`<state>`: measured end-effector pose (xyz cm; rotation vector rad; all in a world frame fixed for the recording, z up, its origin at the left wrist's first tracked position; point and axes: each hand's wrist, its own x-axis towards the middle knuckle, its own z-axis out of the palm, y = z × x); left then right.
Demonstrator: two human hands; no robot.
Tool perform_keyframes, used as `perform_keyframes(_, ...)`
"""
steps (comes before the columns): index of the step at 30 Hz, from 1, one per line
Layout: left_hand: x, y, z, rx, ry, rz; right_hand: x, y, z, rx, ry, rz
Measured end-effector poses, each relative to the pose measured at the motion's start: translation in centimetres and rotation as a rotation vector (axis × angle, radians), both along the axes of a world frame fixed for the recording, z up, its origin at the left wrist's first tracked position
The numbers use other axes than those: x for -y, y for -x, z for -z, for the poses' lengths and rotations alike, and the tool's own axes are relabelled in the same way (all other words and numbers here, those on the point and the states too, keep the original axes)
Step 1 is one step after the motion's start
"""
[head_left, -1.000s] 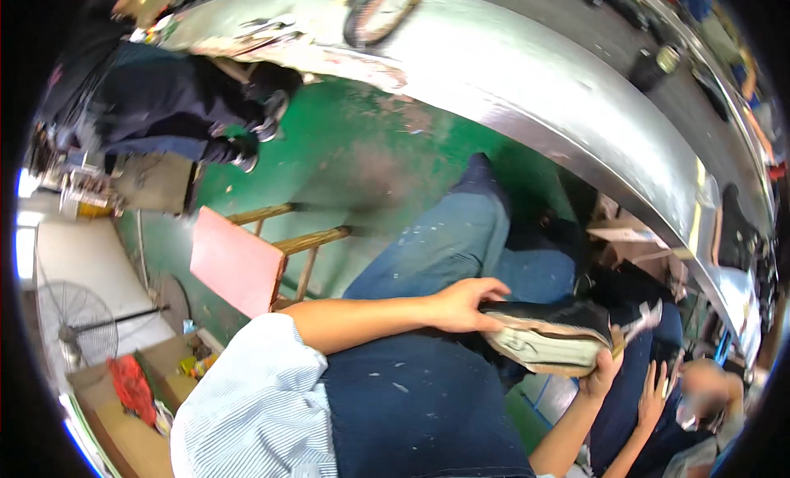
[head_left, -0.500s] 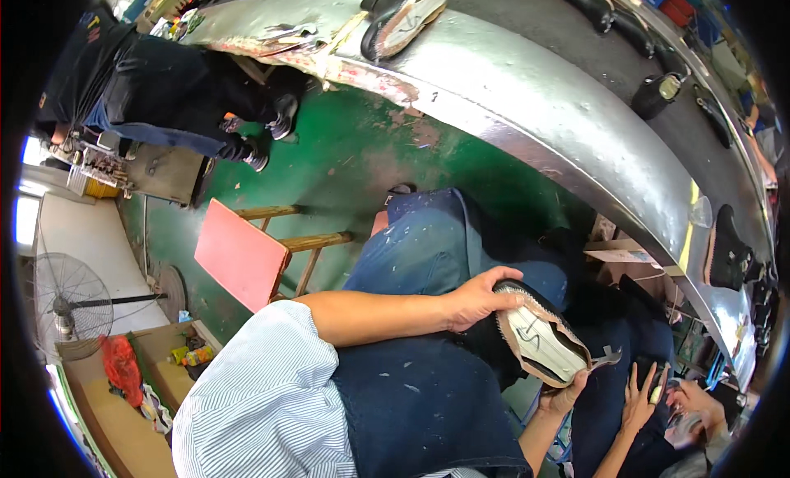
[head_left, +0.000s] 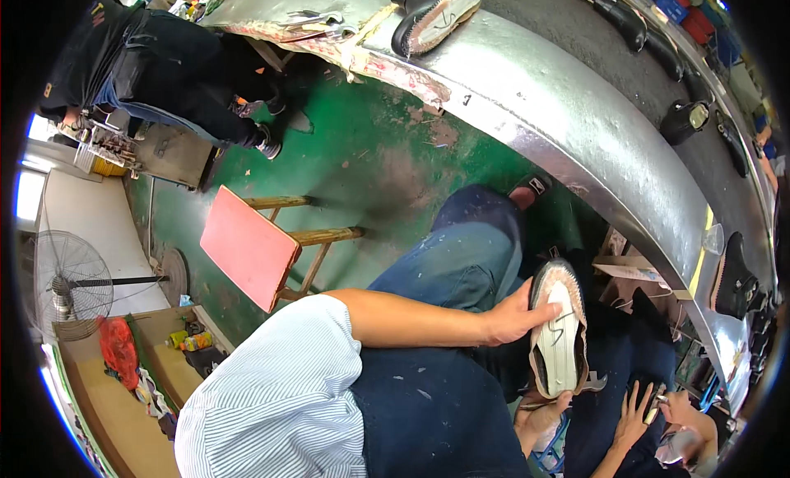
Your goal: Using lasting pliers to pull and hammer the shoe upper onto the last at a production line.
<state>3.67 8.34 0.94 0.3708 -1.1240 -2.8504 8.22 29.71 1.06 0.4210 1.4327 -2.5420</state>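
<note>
The shoe (head_left: pixel 560 334) has swung steeper (sole (head_left: pixel 557 360) showing), left grip (head_left: pixel 512 320) grasping its side, right grip (head_left: pixel 541 415) seemingly its lower end.

No readable text; dark scrawl (head_left: pixel 563 325) on shoe (head_left: pixel 554 359)

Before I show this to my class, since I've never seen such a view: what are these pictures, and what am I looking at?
There is no machine: a person works with bare hands. The view comes from a wide fisheye camera on their head, looking down, so straight edges bend. The left hand grips the upper end of a shoe, pale underside facing the camera; the right hand supports the lower end. On the curved-looking metal bench lies a second shoe. The hand at lower right is someone else's.
</note>
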Motion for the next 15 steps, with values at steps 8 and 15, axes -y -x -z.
perform_keyframes(8,4.0,7.1,-5.1,-0.100,0.557,0.178,-1.3,-3.4,0.9,0.110,-0.129,-0.249)
perform_keyframes(15,1.9,8.6,4.1,0.210,0.979,0.960,-2.2,-2.7,-0.5,0.292,0.109,-0.186)
